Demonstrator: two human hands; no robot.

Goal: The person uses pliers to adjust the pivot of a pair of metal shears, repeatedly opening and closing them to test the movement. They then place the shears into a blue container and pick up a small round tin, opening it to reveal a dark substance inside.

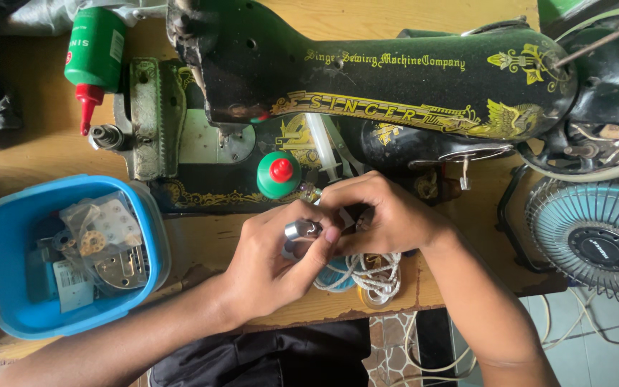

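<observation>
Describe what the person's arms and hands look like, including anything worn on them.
Both forearms are bare up to the picture's edge, with no sleeves, gloves, watch or bracelet in sight. The left hand and right hand show no rings that can be made out. Nails look short and unpainted. Dark clothing shows below, between the arms.

1. One black cast-iron sewing machine with gold ornament [395, 93], stretched across the wooden table.
2. Two green plastic oil bottles with red tips: one lying at the top left [96, 54], one seen cap-up beside the machine bed [279, 174].
3. One blue plastic tub [8, 236], filled with small parts in clear bags; the number of parts cannot be told.
4. One small round fan with a pale blue grille [596, 240], at the right edge.
5. Two bare hands in play: the left hand [274, 265] and the right hand [385, 215], meeting over one small shiny metal piece [302, 231].
6. One bundle of white cord [370, 272] beneath them.
</observation>
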